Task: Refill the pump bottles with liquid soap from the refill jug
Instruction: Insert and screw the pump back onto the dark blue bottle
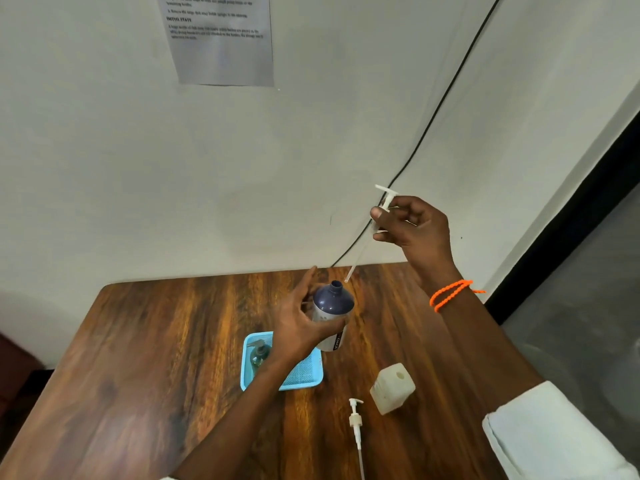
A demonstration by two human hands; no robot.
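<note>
L hand (298, 327) grips bottle (333, 315); R hand (414, 226) fingers pinch pump (382, 207) w/ tube just above neck.

Dark navy shoulder and neck on the bottle (333, 303), white body below with a dark label strip. The pump (382, 206) up top is white, its tube clear. Down on the brown, dark-streaked woodgrain table (173, 341) sits a light blue mesh-patterned basket (304, 375), a teal-tinted bottle (259, 355) inside. Off-white jug (393, 388), another white pump (356, 415), bright orange beaded wristband (450, 294), pale white sleeve (547, 434).
</note>
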